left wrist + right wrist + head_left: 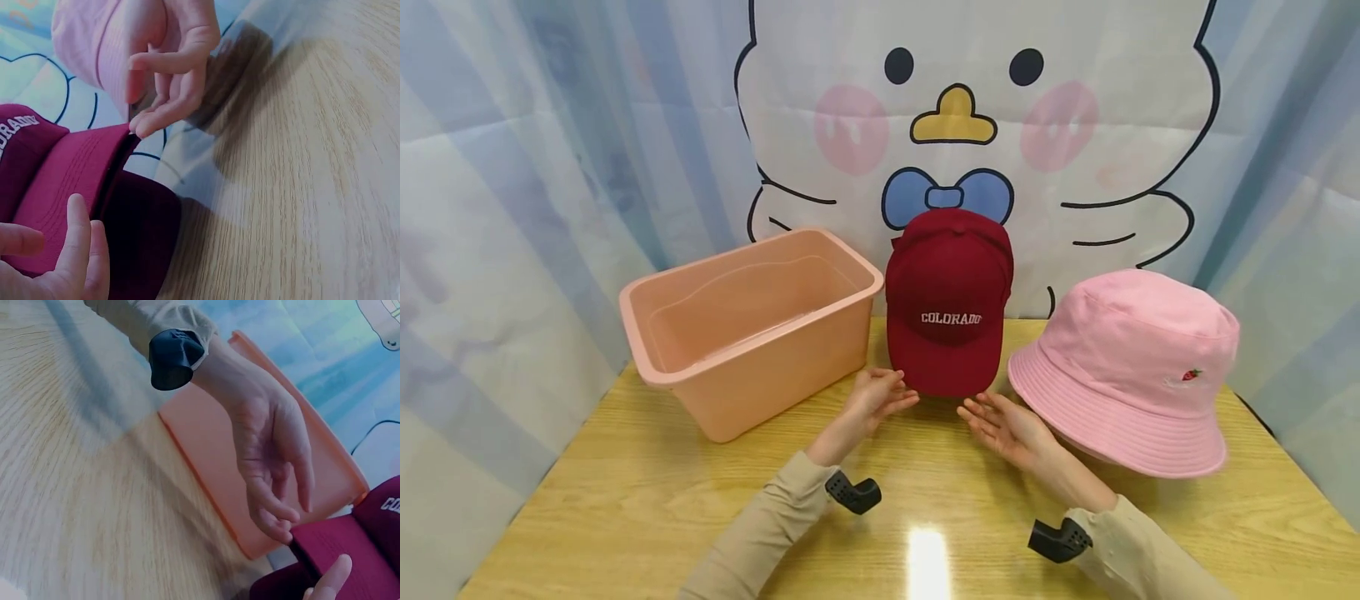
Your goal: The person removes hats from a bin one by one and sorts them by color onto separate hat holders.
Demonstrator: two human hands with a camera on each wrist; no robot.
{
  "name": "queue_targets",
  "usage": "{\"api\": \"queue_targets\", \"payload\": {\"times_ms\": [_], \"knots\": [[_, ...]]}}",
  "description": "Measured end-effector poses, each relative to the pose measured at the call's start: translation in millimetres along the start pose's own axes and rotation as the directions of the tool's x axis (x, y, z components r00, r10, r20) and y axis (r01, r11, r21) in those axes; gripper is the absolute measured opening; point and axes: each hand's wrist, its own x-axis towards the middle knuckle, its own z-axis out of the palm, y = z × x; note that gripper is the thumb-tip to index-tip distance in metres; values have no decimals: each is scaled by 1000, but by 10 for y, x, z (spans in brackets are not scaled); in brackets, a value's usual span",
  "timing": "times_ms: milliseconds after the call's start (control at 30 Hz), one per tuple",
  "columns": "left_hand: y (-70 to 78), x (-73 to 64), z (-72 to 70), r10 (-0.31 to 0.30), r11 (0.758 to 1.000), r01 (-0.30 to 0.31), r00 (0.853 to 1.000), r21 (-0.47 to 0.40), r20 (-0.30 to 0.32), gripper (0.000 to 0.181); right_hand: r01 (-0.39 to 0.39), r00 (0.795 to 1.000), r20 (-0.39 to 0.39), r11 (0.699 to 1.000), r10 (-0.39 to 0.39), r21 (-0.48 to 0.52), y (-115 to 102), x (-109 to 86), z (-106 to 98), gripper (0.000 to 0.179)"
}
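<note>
A dark red baseball cap (953,287) with COLORADO lettering stands at the back of the table, its brim (946,367) towards me. At the brim's left corner is my left hand (874,402), fingers loosely bent and apart. My right hand (1006,427) is by the opposite corner, palm turned inward, fingers relaxed. In the left wrist view, the right hand's fingertips (145,124) are right at the brim's corner. The right wrist view shows the left hand (272,462) with its fingertips close to the other corner. Darker maroon fabric (144,231) shows beneath the brim.
To the left stands a peach plastic bin (775,367), its inside bare. A pink bucket hat (1138,350) with a small strawberry motif sits on the right, close to my right forearm. Behind the wooden table (880,533) hangs a cartoon-printed curtain (1142,100).
</note>
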Motion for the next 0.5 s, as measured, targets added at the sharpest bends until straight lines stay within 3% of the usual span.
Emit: {"api": "queue_targets", "payload": {"times_ms": [167,367,500], "knots": [[10,-6,7,9,1000,-9,999,-19,-31,11,43,994,-102,999,-41,25,-9,9,79,12],[24,-32,55,11,1000,-11,999,-6,-53,21,94,953,-278,990,-120,-106,0,-5,260,13],[71,-52,90,20,1000,-20,999,1,-42,18,88,945,-308,992,-111,-87,-59,-35,356,17]]}}
